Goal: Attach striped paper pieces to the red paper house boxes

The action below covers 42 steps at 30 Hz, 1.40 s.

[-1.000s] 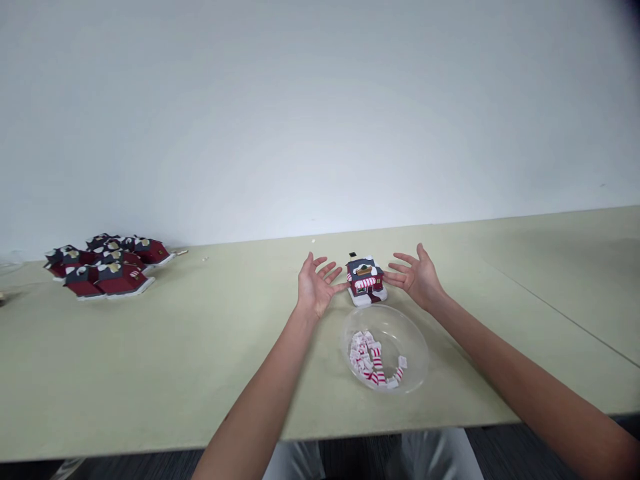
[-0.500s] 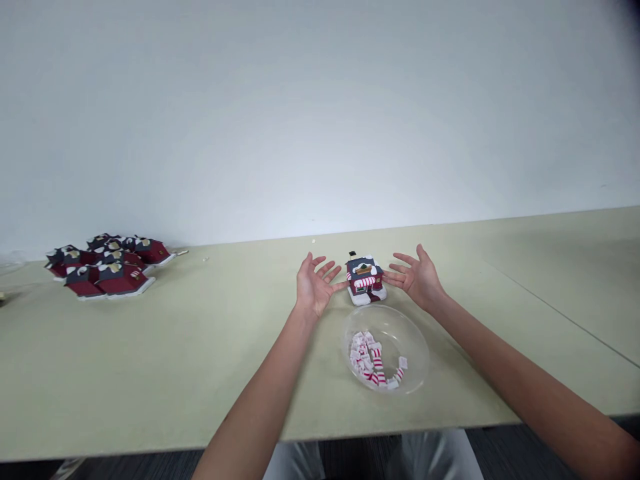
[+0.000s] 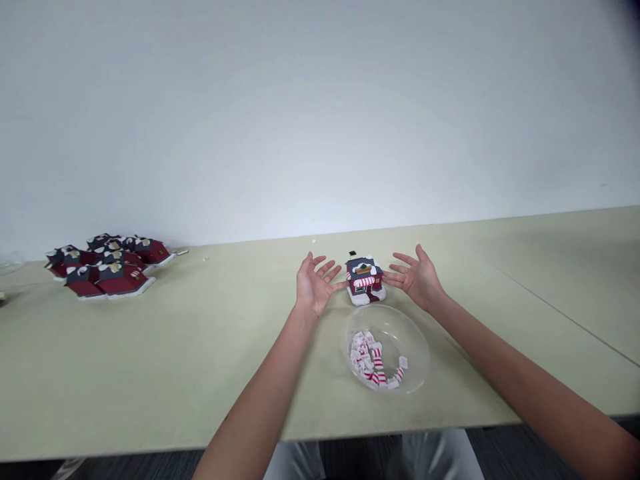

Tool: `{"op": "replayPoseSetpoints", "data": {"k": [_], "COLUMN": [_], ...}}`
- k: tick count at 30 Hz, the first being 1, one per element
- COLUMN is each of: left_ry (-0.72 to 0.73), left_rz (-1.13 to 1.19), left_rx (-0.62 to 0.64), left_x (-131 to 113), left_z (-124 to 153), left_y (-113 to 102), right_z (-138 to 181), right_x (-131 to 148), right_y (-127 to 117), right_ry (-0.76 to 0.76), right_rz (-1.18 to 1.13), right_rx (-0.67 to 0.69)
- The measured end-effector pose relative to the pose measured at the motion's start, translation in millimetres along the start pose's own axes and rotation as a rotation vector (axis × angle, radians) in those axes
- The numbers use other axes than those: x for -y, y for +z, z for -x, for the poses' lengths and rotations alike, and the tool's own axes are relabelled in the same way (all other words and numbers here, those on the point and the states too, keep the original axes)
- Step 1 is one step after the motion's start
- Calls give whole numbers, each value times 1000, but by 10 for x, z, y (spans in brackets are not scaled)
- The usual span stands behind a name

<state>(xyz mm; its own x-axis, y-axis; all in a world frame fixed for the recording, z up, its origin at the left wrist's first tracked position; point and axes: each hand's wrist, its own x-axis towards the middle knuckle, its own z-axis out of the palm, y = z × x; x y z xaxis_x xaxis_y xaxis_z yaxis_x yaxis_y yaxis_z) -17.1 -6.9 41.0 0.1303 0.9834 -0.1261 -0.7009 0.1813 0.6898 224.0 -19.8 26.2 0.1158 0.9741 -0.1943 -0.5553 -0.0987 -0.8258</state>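
The left hand (image 3: 314,283) and right hand (image 3: 419,279) stand open, palms turned up, on either side of a miniature red house model (image 3: 365,280) with a grey roof and striped awning (contact by the fingertips (image 3: 343,286) cannot be confirmed from this view). Just in front of the model sits a clear plastic bowl (image 3: 386,350) holding red-and-white striped pieces (image 3: 373,360). A small black piece (image 3: 353,253) lies just behind the model. A cluster of similar house models (image 3: 105,273) stands well apart, toward the left end of the bench (image 3: 150,360).
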Motion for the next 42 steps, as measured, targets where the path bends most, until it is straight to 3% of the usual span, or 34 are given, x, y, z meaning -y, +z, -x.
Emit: {"op": "replayPoseSetpoints", "data": {"k": [42], "left_ry": [12], "left_rz": [-14], "left_rx": [17], "left_x": [11], "left_z": [5], "left_y": [-8], "right_z": [2], "right_x": [7], "right_y": [0], "right_ry": [5], "right_rz": [8], "right_rx": [12]}}
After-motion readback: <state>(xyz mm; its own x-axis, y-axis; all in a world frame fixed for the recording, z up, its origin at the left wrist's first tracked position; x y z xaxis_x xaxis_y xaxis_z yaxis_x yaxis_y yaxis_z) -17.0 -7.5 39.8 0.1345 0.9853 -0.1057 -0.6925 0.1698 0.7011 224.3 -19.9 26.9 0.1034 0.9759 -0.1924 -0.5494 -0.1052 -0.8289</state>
